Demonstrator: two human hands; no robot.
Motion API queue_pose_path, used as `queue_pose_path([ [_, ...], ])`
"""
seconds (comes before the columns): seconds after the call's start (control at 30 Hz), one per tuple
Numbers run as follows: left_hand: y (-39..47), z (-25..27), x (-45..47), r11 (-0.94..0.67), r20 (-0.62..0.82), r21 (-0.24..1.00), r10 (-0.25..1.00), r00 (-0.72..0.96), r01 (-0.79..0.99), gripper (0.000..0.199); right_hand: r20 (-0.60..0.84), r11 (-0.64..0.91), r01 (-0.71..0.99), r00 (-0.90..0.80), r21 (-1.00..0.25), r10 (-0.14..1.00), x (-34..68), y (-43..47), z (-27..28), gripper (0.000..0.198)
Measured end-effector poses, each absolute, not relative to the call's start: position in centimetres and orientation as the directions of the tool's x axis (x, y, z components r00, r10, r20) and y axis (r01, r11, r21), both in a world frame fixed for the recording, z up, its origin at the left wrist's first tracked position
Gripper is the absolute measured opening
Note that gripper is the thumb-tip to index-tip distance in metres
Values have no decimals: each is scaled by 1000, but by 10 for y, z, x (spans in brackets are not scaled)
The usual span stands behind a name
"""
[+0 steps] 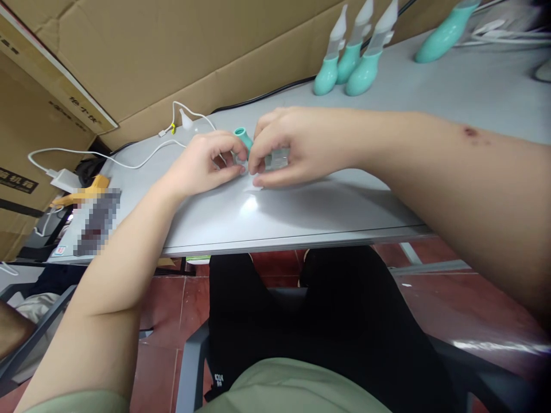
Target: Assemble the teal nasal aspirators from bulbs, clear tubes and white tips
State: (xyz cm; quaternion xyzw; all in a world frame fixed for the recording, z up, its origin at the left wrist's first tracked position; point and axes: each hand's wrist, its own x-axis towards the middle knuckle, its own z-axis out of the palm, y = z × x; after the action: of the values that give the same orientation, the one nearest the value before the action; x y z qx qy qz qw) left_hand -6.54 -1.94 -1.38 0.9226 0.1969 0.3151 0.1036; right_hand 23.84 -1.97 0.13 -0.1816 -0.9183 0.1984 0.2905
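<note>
My left hand [213, 160] is low over the grey table with thumb and fingers curled together. A small clear piece shows at its fingertips, too small to name. Right beside it, my right hand [286, 146] bends down with its thumb and fingers closed close to the tabletop; what they grip is mostly hidden. A whitish scrap [255, 186] lies below its thumb. Behind the fingers of my right hand, a clear plastic part [278, 159] is partly visible. Between the hands, just beyond them, a teal rubber bulb [244, 136] shows its open mouth.
Several teal squeeze bulbs with clear tubes and white nozzles [361, 71] stand at the back; another bulb [443, 37] leans at far right. A loose white nozzle [186, 119], a white cable [133, 166] and a yellow tool [92, 186] lie left. Cardboard [193, 51] walls the rear.
</note>
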Motion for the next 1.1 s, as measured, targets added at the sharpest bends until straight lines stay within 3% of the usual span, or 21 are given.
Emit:
queue_pose_path([
  [0.23, -28, -12, -65, -822, 488, 441, 556, 672, 360, 18, 412, 908, 400, -812, -123, 414, 243, -19, 6, 27],
  [0.5, -26, -14, -64, -779, 455, 499, 607, 651, 378, 21, 348, 846, 529, -806, 62, 479, 231, -25, 0, 27],
  [0.7, -24, -15, -64, -740, 394, 543, 641, 658, 396, 26, 337, 810, 586, -760, -17, 557, 222, -34, 4, 25],
  [1.1, -29, -12, -64, -694, 344, 573, 686, 642, 435, 27, 405, 869, 476, -774, -137, 487, 227, -23, 0, 23],
])
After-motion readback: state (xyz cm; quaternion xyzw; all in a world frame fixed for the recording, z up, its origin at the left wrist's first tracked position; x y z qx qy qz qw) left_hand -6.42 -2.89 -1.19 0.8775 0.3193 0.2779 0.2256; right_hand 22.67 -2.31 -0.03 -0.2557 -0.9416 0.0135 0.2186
